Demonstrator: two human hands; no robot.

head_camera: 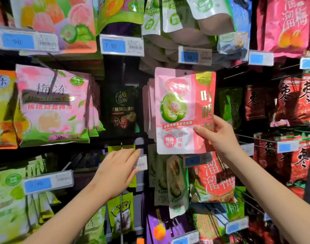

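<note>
Pouch of peach-flavoured plum snack (178, 110), pink on its left and red on its right, held up before a shop's hanging display just right of centre frame. One pouch is in hand. It stands upright with its long axis running from 12 to 6 o'clock, its hang hole at the 12 o'clock end and its printed face turned to the camera.

The right hand (219, 136) comes in from 5 o'clock and pinches the pouch at its lower right edge, with the thumb laid across the front and the fingers curled round behind. Directly behind the pouch, at its 9 o'clock side, hangs a row of like pink pouches (149, 110); only their edges show, so their number cannot be told.

The left hand (117, 171), one of two hands in view, reaches in from 7 o'clock and grips nothing. Its fingers are straight and close together and point toward 1 o'clock. Its fingertips lie over a yellow-green pouch (121, 148) and just beside a white barcode tag (141, 163); whether they touch either cannot be told.

One black pouch (122, 110) hangs at 9 o'clock from the held pouch, with a large pink jelly bag (52, 106) farther out the same way. A red pouch (215, 180) hangs at 6 o'clock, below the right wrist. Dark red bags (295, 99) fill the display at 3 o'clock. Five blue price tags (113, 45) run along the upper rail.
</note>
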